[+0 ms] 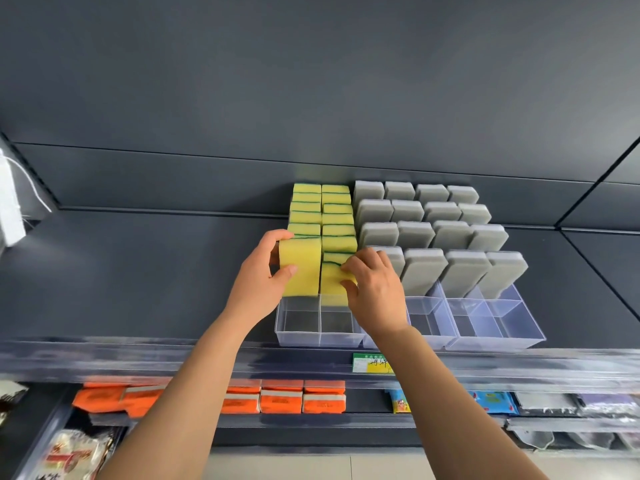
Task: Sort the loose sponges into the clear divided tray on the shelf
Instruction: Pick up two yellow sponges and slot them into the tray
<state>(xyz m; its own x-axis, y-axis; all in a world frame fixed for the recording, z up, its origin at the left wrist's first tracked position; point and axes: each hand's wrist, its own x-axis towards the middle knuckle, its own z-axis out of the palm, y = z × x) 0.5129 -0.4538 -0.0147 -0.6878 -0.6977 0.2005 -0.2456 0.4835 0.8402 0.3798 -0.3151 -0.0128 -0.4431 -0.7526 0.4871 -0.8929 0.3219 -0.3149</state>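
A clear divided tray (pixel 349 337) stands on the dark shelf. Two rows of yellow-and-green sponges (pixel 322 216) stand upright in its left part, and several rows of grey sponges (pixel 426 233) fill the right part. My left hand (pixel 258 285) grips the front yellow sponge (pixel 300 268) of the left row, thumb across its face. My right hand (pixel 372 285) pinches the front yellow sponge (pixel 333 280) of the second row, mostly hiding it. The tray's front compartments hold nothing.
The shelf has a clear plastic front rail with a green-and-yellow price label (pixel 372 363). Below it lie orange packets (pixel 282 398), blue packets (pixel 493 401) and other wrapped goods. A white object with a string (pixel 12 202) hangs at far left.
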